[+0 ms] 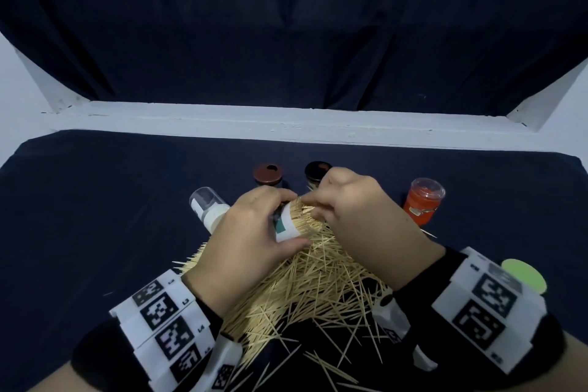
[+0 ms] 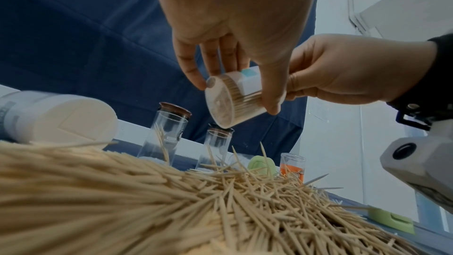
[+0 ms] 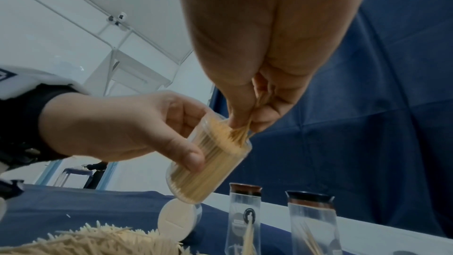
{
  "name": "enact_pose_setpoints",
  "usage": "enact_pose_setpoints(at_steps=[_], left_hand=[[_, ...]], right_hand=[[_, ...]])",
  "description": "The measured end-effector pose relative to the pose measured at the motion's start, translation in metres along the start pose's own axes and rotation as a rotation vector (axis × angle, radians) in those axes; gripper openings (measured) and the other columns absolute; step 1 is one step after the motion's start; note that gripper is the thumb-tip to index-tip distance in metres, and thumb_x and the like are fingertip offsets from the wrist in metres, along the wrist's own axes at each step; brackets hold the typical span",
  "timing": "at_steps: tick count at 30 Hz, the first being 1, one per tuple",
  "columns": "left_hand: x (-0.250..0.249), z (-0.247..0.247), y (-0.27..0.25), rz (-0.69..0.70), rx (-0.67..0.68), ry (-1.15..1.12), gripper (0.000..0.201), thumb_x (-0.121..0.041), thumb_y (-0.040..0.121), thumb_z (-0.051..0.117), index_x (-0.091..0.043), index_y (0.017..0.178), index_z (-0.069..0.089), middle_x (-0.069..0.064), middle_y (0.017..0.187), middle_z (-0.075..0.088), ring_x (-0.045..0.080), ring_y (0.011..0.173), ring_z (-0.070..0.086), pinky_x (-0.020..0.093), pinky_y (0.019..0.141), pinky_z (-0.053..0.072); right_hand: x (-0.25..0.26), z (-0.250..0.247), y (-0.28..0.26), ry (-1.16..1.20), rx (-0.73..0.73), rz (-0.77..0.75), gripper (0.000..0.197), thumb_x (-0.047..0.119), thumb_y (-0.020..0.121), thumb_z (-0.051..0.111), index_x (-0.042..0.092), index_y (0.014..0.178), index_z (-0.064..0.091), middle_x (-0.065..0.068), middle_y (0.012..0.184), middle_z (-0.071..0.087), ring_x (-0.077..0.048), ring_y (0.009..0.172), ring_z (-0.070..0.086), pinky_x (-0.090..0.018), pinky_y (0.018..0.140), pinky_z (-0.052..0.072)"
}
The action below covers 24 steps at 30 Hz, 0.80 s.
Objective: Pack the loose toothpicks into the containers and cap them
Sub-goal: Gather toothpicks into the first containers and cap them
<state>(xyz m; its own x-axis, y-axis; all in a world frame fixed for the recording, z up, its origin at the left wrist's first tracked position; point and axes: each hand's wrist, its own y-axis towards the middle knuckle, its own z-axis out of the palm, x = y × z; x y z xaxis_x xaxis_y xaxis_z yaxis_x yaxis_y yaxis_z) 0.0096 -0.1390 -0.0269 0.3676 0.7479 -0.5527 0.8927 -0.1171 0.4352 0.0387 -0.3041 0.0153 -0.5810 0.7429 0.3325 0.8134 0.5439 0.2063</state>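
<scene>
My left hand [image 1: 251, 232] grips a clear round container [image 1: 288, 223] with a white and teal label, tilted and raised above the pile; it is packed nearly full of toothpicks [image 2: 235, 96] [image 3: 208, 162]. My right hand [image 1: 346, 207] pinches a small bunch of toothpicks [image 3: 241, 133] at the container's open mouth. A large heap of loose toothpicks [image 1: 311, 289] [image 2: 171, 201] lies on the dark cloth below both hands. No cap sits on the held container.
A capped white container [image 1: 208, 208] lies on its side at left. Two clear jars with a brown lid [image 1: 269, 174] and a black lid [image 1: 316, 170] stand behind. An orange jar [image 1: 423, 204] stands right; a green cap [image 1: 523, 275] lies near my right wrist.
</scene>
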Motion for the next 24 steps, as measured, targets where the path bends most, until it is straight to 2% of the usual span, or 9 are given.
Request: enact_pose_setpoints(at_steps=[3, 6, 9, 12, 16, 20, 22, 24], left_hand=[[0.001, -0.002, -0.001, -0.003, -0.012, -0.012, 0.056, -0.043, 0.063, 0.083, -0.024, 0.111, 0.063, -0.015, 0.103, 0.060, 0.002, 0.097, 0.054, 0.027, 0.084, 0.049], [0.001, -0.004, -0.001, -0.012, -0.025, -0.032, 0.056, -0.043, 0.062, 0.083, -0.023, 0.111, 0.063, -0.014, 0.104, 0.060, 0.002, 0.097, 0.056, 0.029, 0.084, 0.051], [0.001, -0.005, -0.001, -0.027, -0.036, -0.044, 0.055, -0.040, 0.064, 0.083, -0.024, 0.112, 0.062, -0.015, 0.104, 0.058, 0.002, 0.097, 0.056, 0.031, 0.085, 0.052], [0.000, -0.005, -0.002, -0.007, -0.039, -0.053, 0.054, -0.037, 0.064, 0.084, -0.024, 0.111, 0.062, -0.016, 0.103, 0.058, 0.000, 0.096, 0.055, 0.032, 0.084, 0.052], [-0.002, -0.004, -0.002, 0.010, -0.034, -0.068, 0.054, -0.038, 0.063, 0.084, -0.024, 0.110, 0.062, -0.016, 0.102, 0.058, 0.001, 0.097, 0.056, 0.031, 0.084, 0.052], [0.001, -0.004, -0.001, 0.016, -0.052, -0.076, 0.055, -0.039, 0.062, 0.084, -0.024, 0.110, 0.062, -0.017, 0.103, 0.059, -0.001, 0.098, 0.055, 0.027, 0.085, 0.051], [0.002, -0.004, -0.002, 0.016, -0.059, -0.082, 0.054, -0.038, 0.062, 0.084, -0.025, 0.110, 0.062, -0.017, 0.103, 0.058, -0.001, 0.098, 0.055, 0.024, 0.084, 0.049], [0.003, -0.004, -0.002, 0.022, -0.061, -0.086, 0.053, -0.038, 0.062, 0.084, -0.026, 0.109, 0.061, -0.018, 0.102, 0.058, -0.001, 0.097, 0.055, 0.023, 0.082, 0.048]], right_hand=[[0.005, -0.005, 0.000, 0.229, -0.138, 0.002, 0.020, 0.011, 0.087, 0.064, 0.011, 0.105, 0.072, -0.005, 0.104, 0.060, -0.015, 0.091, 0.056, -0.024, 0.081, 0.043], [0.002, -0.007, -0.006, 0.436, -0.270, 0.079, 0.019, 0.008, 0.086, 0.064, 0.016, 0.103, 0.072, 0.005, 0.101, 0.059, -0.004, 0.084, 0.056, -0.011, 0.075, 0.043], [-0.005, -0.005, -0.008, 0.535, -0.396, 0.162, 0.020, 0.002, 0.085, 0.064, 0.014, 0.098, 0.072, 0.007, 0.091, 0.061, -0.001, 0.072, 0.060, -0.005, 0.067, 0.044], [-0.005, 0.002, -0.009, 0.509, -0.385, 0.148, 0.013, 0.003, 0.080, 0.071, 0.014, 0.086, 0.075, 0.009, 0.081, 0.065, 0.003, 0.074, 0.060, -0.005, 0.065, 0.044], [-0.004, 0.010, -0.006, 0.439, -0.413, 0.039, 0.009, 0.006, 0.077, 0.073, 0.014, 0.078, 0.076, 0.011, 0.078, 0.063, -0.003, 0.079, 0.058, -0.008, 0.067, 0.042], [-0.004, 0.005, -0.008, 0.563, -0.407, 0.070, 0.012, 0.010, 0.081, 0.071, 0.020, 0.087, 0.075, 0.012, 0.089, 0.056, 0.000, 0.084, 0.053, -0.007, 0.071, 0.040], [-0.005, 0.001, -0.011, 0.607, -0.432, 0.081, 0.024, 0.015, 0.076, 0.076, 0.024, 0.098, 0.071, 0.011, 0.097, 0.056, -0.003, 0.084, 0.056, -0.009, 0.073, 0.045], [-0.006, 0.001, -0.014, 0.682, -0.374, 0.088, 0.036, 0.014, 0.067, 0.081, 0.020, 0.101, 0.071, 0.010, 0.102, 0.060, -0.006, 0.085, 0.061, -0.012, 0.074, 0.051]])
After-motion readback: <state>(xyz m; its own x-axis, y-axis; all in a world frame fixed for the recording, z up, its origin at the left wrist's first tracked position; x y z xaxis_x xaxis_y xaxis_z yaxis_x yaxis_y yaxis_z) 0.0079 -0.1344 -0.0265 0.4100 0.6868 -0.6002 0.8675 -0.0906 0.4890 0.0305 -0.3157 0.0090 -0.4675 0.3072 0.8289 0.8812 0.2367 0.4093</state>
